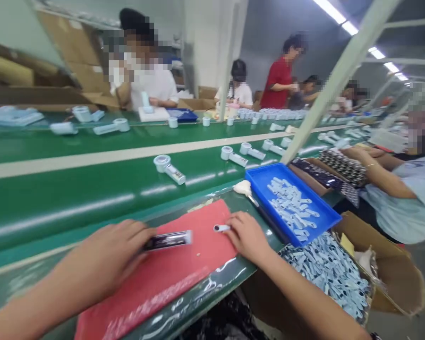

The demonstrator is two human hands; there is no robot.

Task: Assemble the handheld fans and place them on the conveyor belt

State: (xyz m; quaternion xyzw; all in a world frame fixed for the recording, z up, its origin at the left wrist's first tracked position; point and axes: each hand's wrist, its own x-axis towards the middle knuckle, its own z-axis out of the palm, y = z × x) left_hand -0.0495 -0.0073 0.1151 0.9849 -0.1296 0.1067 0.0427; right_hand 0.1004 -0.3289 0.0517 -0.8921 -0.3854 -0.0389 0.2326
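My left hand [118, 252] is closed round one end of a handle-shaped casing [170, 240], dark on the side facing me with a pale-blue rim and tip. It is held just over a red mat [156, 283]; whether it touches the mat I cannot tell. My right hand [248, 236], at the mat's right edge, pinches a small pale-blue part [221, 228] with a dark oval spot at its end. Near that hand a blue tray [326, 218] carries many similar small parts. A brush [243, 188] with a pale head and dark handle lies along the tray's left side.
Beyond the mat runs a green conveyor belt [74, 189] carrying pale-blue round-headed devices [170, 169]. A box of loose blue parts [327, 271] stands below the tray. A slanted pale post [340, 80] rises behind the tray. Co-workers sit opposite and at right.
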